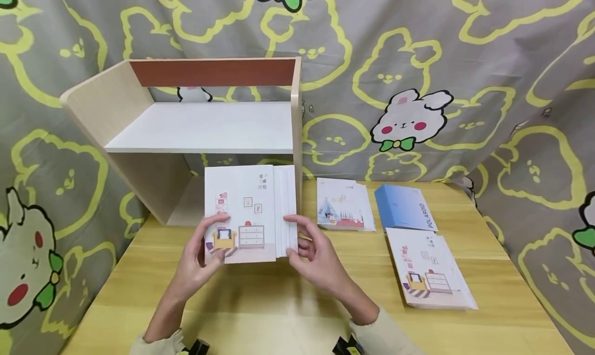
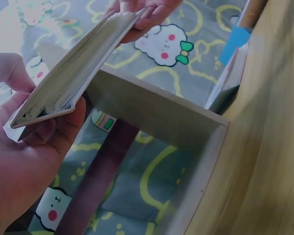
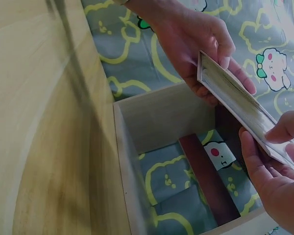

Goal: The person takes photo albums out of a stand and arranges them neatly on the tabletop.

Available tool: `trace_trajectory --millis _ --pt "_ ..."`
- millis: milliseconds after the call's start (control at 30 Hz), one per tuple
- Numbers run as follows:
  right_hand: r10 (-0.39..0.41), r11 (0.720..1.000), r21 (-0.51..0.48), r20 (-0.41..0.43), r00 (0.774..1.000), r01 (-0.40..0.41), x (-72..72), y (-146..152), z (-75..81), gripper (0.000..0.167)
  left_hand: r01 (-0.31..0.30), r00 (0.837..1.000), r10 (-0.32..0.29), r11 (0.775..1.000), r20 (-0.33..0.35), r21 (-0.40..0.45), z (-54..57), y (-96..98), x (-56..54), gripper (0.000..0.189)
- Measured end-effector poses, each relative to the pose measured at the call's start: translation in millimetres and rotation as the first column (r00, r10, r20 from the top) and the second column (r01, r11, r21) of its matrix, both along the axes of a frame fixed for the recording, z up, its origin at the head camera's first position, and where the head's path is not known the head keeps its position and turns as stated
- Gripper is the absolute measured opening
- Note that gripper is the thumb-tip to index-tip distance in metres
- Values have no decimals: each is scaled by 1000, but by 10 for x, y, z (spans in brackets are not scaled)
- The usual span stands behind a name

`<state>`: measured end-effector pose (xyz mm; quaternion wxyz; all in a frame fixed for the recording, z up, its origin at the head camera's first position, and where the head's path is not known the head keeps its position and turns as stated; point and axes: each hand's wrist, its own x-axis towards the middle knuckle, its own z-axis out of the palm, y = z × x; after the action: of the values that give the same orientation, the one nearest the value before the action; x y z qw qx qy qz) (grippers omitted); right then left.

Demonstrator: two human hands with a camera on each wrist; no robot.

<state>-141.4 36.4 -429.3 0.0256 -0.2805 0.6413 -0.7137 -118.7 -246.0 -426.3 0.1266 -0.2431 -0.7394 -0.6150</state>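
Observation:
Both hands hold a white album (image 1: 241, 215) in front of the shelf unit; its cover is printed with a yellow armchair and a chest of drawers. The left hand (image 1: 197, 264) grips the left edge, thumb on the cover. Along the other edge, the right hand (image 1: 321, 262) pinches the white pages that stick out beyond the cover. Seen edge-on in the left wrist view, the album (image 2: 73, 73) shows many thin pages between its covers. The right wrist view also shows the album (image 3: 235, 93) gripped from both sides, above the table.
A wooden shelf unit (image 1: 200, 127) with a white shelf stands behind the hands. On the table (image 1: 260, 313), to the right, lie a white album with a tent picture (image 1: 344, 205), a blue POLAROID album (image 1: 404, 207) and another armchair-print album (image 1: 427, 272). A patterned curtain (image 1: 390, 45) hangs behind.

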Motion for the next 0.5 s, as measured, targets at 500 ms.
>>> trace_trajectory --millis 500 --pt "-4 1000 -22 -85 996 2 26 173 185 63 20 1000 -20 1000 -17 -16 224 142 -13 69"
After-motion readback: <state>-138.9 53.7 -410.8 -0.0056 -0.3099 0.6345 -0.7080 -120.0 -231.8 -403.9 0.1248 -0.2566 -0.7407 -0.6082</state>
